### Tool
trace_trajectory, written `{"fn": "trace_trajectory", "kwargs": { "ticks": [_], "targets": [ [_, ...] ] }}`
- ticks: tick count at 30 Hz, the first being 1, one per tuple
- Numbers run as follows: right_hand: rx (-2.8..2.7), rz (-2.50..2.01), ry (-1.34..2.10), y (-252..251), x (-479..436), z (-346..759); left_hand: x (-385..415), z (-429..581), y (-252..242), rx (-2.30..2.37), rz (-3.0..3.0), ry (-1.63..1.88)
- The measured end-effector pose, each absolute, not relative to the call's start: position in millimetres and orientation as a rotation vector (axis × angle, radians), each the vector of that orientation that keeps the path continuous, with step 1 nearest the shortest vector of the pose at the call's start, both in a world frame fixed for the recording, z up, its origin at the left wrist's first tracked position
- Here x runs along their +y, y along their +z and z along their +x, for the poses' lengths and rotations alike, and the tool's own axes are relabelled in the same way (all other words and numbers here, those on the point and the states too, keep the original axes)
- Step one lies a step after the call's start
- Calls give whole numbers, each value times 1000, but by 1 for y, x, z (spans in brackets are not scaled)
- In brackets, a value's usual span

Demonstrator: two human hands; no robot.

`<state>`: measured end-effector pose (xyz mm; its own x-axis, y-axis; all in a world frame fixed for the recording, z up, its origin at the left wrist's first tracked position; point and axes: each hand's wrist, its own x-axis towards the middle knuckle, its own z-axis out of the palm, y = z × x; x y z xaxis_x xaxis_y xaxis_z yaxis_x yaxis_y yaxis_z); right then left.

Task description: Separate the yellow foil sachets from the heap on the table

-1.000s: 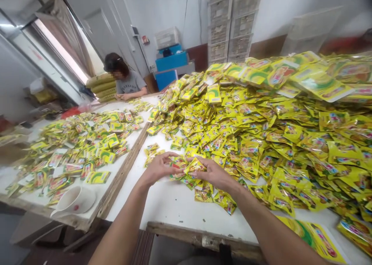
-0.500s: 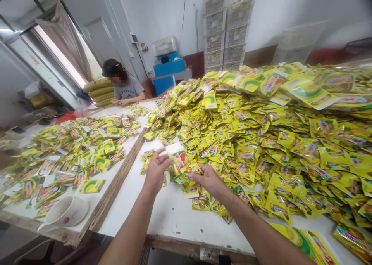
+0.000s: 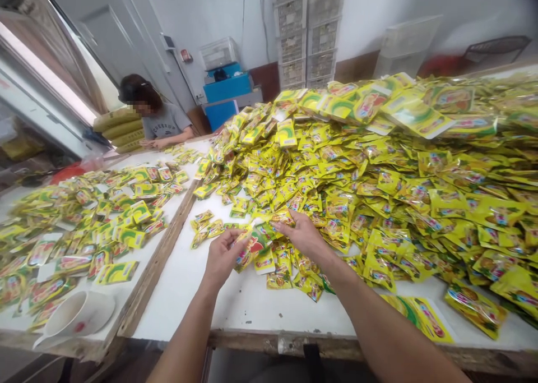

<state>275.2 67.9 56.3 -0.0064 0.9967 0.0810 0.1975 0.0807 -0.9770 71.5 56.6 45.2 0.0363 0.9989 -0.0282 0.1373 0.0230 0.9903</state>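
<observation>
My left hand [image 3: 222, 255] pinches the near left end of a yellow and green pouch [image 3: 255, 244] with red fruit printed on it. At the pouch's far right end, my right hand [image 3: 303, 234] has its thumb and fingers closed on a small yellow sachet [image 3: 282, 217]. Whether the sachet is partly inside the pouch cannot be made out. Several loose sachets [image 3: 205, 226] lie on the white tabletop beyond my left hand. More sachets [image 3: 279, 271] lie beneath and beside the pouch, and a big heap of them [image 3: 357, 175] rises beyond my right hand.
Flat pouches [image 3: 416, 114] lie on top of the heap. A wooden strip [image 3: 168, 240] divides the table, with filled-looking packs [image 3: 121, 220] and a white cup [image 3: 79, 315] left of it. A person [image 3: 163, 119] sits at the far side. Crates [image 3: 292, 35] stand against the wall.
My left hand, its fingers spread beside the pouch before, now grips the pouch's end. The pouch has tilted over. My right hand has moved up with the sachet; the view has swung right.
</observation>
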Motion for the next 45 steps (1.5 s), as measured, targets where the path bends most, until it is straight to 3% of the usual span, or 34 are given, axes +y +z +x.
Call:
{"fn": "trace_trajectory", "kwargs": {
  "ticks": [8,17,32,39,45],
  "targets": [
    [-1472,-1245,1148,50,67,270,48,78,42,1222,1186,1064],
    [-1599,-1361,723,49,67,264,50,82,41,1198,1039,1137],
    [-1388,-1173,965,43,62,254,47,85,40,1130,935,1144],
    [-1608,-1280,723,49,55,252,48,84,40,1098,889,1160],
    [-1885,-1145,1025,49,48,242,40,83,35,1086,870,1087]
  ]
}}
